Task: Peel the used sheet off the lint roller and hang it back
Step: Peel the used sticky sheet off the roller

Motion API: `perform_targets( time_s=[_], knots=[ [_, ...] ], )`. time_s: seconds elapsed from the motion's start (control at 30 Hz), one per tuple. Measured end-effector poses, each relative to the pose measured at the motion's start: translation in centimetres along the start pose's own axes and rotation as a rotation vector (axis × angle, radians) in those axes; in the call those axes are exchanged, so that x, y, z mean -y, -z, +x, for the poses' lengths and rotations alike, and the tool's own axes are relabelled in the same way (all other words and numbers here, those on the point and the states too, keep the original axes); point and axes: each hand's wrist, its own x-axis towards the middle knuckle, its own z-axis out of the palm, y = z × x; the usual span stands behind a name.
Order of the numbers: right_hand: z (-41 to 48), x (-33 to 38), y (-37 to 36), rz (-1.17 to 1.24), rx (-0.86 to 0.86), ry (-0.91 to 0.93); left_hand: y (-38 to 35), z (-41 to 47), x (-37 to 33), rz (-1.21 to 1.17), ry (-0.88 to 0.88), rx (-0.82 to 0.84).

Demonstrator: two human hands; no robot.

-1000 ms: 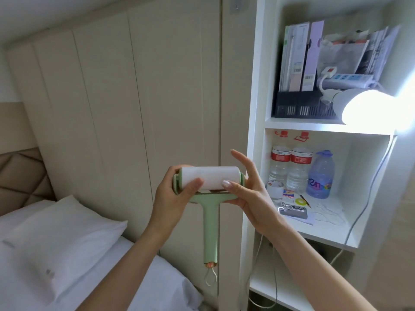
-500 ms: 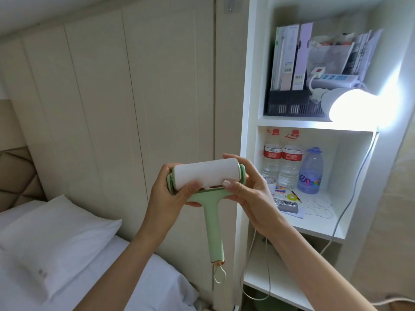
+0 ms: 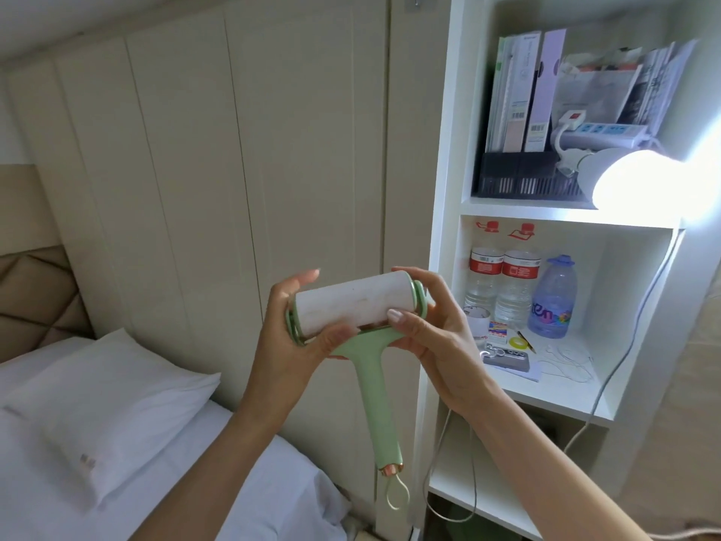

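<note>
Between wall and shelf: a lint roller [image 3: 353, 306] is held up in front of the panelled wall [image 3: 195, 169], just left of the white shelf unit [image 3: 444, 150].
Roller: the white sheet roll lies nearly level, its right end slightly higher; faint marks are seen on its surface.
Frame and handle: a pale green frame caps both ends of the roll, and the green handle [image 3: 380, 408] hangs down and slightly to the right, ending in a thin loop [image 3: 398, 495].
Left hand [image 3: 290, 345]: it is closed around the left end of the roll, thumb pressed at the lower front edge, fingers wrapped behind, one fingertip showing above the top.
Right hand [image 3: 433, 329]: it is clasped on the right end of the roll, thumb laid on the lower right front of the sheet, fingers curled over the green end cap.
Sheet edge: whether a corner has been lifted cannot be told.
Lower left: a white pillow [image 3: 109, 404] is laid on a white bed [image 3: 253, 501].
Shelf: water bottles [image 3: 503, 283] are stood in the middle compartment, and a lit lamp [image 3: 640, 181] is shone from the upper right.
</note>
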Motion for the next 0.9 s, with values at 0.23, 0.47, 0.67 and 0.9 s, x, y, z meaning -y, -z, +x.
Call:
perform_targets(
  time_s=[0.23,0.47,0.67,0.9],
  knots=[
    [0.16,-0.79,-0.25,0.001,0.017,-0.027,0.65,-0.05,0.51,0.081,-0.075,-0.012],
    [0.05,-0.89,-0.34,0.0,0.02,-0.029,0.66,0.1,0.52,0.015,0.018,-0.061],
    [0.12,-0.87,-0.3,0.021,-0.02,-0.034,0.47,-0.22,0.24,0.091,-0.055,-0.011],
    [-0.4,-0.82,-0.29,0.083,0.09,-0.022,0.58,-0.28,-0.14,0.092,0.031,-0.125]
  ],
)
